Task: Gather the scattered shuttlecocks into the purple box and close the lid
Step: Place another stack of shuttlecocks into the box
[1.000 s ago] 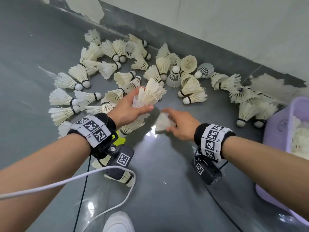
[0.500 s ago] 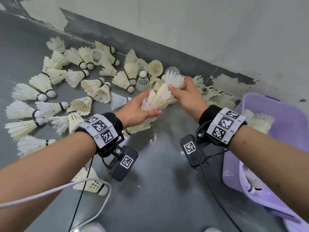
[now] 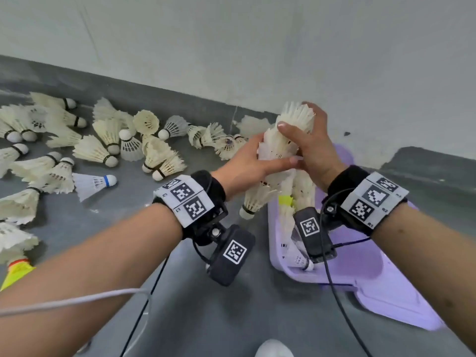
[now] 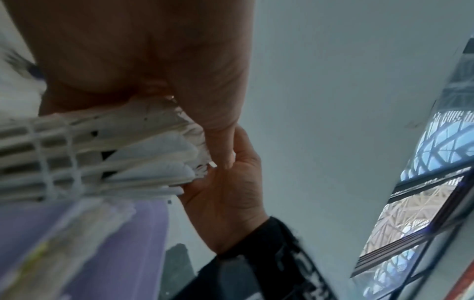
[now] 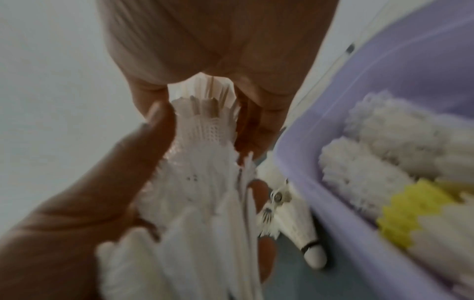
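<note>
Above purple box (image 3: 360, 274), both hands clasp stacked shuttlecocks (image 3: 286, 145); right wrist alone shows yellow shuttlecock (image 5: 415, 211) inside.

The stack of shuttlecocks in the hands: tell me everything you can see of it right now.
The stack of shuttlecocks is a column of white feather shuttles nested one into another, held roughly upright and leaning a little. The right hand grips its top; the left hand holds its middle from the side. Its lower end, a cork tip with a dark band, hangs by the near left rim of the purple box, which already holds white shuttles and one yellow one.
</note>
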Action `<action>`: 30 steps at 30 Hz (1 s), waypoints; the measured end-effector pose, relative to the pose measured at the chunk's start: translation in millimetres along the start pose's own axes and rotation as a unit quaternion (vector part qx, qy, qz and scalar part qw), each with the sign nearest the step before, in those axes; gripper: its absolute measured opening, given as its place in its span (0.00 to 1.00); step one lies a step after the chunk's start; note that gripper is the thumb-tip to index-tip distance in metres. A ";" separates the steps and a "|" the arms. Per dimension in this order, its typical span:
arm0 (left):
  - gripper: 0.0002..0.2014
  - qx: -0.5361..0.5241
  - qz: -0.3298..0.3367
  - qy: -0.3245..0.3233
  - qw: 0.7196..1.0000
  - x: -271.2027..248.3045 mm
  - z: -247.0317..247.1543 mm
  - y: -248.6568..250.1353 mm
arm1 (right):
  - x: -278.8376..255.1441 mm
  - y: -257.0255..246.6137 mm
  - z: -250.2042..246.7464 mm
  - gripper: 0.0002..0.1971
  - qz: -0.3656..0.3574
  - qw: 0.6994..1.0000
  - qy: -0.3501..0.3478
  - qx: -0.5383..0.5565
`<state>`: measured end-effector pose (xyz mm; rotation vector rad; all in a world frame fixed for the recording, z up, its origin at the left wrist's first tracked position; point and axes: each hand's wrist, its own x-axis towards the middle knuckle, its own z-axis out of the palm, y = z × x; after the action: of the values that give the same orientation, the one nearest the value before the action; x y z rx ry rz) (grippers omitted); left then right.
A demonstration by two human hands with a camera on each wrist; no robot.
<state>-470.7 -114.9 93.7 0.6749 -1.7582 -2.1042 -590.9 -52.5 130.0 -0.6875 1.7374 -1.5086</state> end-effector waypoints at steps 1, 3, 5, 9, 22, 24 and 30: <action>0.37 -0.016 -0.006 -0.012 1.000 6.8 11.7 2.7 | 0.6 -2.4 -11.6 0.29 -0.008 1.000 0.018 0.003; 0.40 -0.049 -0.022 -0.026 0.998 20.2 36.5 2.2 | 0.8 -5.5 -34.3 0.27 -0.023 0.999 0.047 0.001; 0.37 -0.076 -0.051 -0.034 0.995 29.4 62.7 -3.6 | 1.8 -4.5 -56.0 0.27 -0.017 0.998 0.060 -0.014; 0.18 -0.079 -0.084 -0.047 0.992 35.2 93.2 -20.1 | 0.3 9.1 -86.5 0.31 0.084 0.993 0.049 -0.061; 0.50 -0.018 -0.216 -0.041 0.975 66.6 135.5 -75.5 | 20.9 54.0 -137.8 0.48 0.154 0.941 0.001 -0.303; 0.40 0.124 -0.189 -0.056 0.973 63.9 136.1 -79.3 | 23.1 57.8 -139.4 0.47 0.143 0.909 -0.007 -0.390; 0.21 0.375 -0.043 -0.060 0.924 58.4 139.7 -90.8 | 17.6 84.3 -135.1 0.45 0.092 0.854 -0.030 -0.512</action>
<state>-590.2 -11.8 14.4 0.8209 -2.6678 -1.4882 -704.1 28.7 51.1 -1.0038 2.4257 -0.3098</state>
